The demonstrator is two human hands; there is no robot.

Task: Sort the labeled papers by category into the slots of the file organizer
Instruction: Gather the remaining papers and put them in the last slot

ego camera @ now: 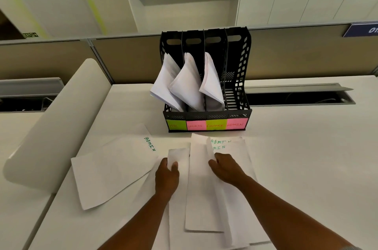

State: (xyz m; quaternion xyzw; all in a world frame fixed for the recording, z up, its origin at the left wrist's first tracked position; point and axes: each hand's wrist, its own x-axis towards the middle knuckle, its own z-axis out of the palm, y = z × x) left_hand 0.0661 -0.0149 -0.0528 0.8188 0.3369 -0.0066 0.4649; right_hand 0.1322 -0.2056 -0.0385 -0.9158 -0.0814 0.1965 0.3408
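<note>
A black file organizer [243,61] stands on the desk with four slots tagged HR, SPORTS, FINANCE and ADMIN on coloured notes. Its three left slots hold curled white papers [188,84]; the ADMIN slot on the right has none. In front of it lie several white sheets, some marked ADMIN in green. One ADMIN sheet [114,166] lies loose at the left. My left hand [166,176] pinches the top edge of a sheet [178,152]. My right hand [226,168] grips the edge of a sheet in the overlapping stack [201,198], lifting it slightly.
A large rolled white sheet [55,127] lies along the desk's left side. Behind the organizer runs a beige partition [126,57], and an open cable tray [296,94] sits at the right rear. White cabinets stand beyond.
</note>
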